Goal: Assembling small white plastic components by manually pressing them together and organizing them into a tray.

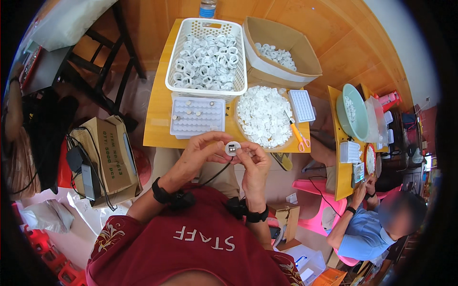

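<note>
Just off the table's near edge, I hold a small round white plastic part (232,148) with dark slots and a shiny metal bit in its middle. My left hand (202,151) pinches it from the left with bent fingers. From the right, my right hand (255,164) grips its rim between thumb and fingers. Beyond my left hand lies a pale tray (197,125) of round wells, with several small metal discs on it. A round dish heaped with small white plastic pieces (264,116) sits beyond my right hand. Orange-handled scissors (296,131) rest across its right edge.
A white basket (172,71) of white ring parts and a cardboard box (281,35) stand at the back of the table (160,105). Another well tray (302,106) lies right. An open carton (112,157) is at left. A person in blue (365,233) works at a second table (341,183).
</note>
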{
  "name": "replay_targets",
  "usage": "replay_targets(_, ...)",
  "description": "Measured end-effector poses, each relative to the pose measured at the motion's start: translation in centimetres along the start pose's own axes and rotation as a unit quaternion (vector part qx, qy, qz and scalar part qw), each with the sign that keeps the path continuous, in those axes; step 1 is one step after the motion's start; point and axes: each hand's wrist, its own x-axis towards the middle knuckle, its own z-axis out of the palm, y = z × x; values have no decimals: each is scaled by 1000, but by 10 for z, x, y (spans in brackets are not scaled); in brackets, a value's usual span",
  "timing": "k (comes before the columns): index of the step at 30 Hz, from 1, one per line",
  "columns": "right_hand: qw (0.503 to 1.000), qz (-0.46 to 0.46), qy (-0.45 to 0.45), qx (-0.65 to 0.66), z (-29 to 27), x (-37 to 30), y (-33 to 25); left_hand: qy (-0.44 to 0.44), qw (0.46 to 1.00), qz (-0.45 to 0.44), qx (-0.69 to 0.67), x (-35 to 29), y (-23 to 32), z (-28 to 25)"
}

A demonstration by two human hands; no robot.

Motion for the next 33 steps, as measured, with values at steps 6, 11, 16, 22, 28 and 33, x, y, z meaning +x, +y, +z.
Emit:
replay_targets(6,997,21,-62,-38,-2,-4,-4,-41,998,-39,-35,-3,-6,-6)
replay_targets(11,982,-49,-65,-168,-4,-13,2,-59,993,-82,-58,-8,-11,-16)
replay_targets(16,923,-89,134,-350,-58,23,1,-47,991,-92,-84,-14,-9,-22)
replay_targets(22,834,-174,40,-523,-90,59,3,-18,992,-69,-105,-16,-3,-30)
replay_targets(28,768,-175,-97,-609,-86,78,11,-17,991,-50,-126,-17,-4,-34)
replay_targets(33,814,-143,-65,-560,-97,87,9,-14,990,-47,-131,-17,-3,-33)
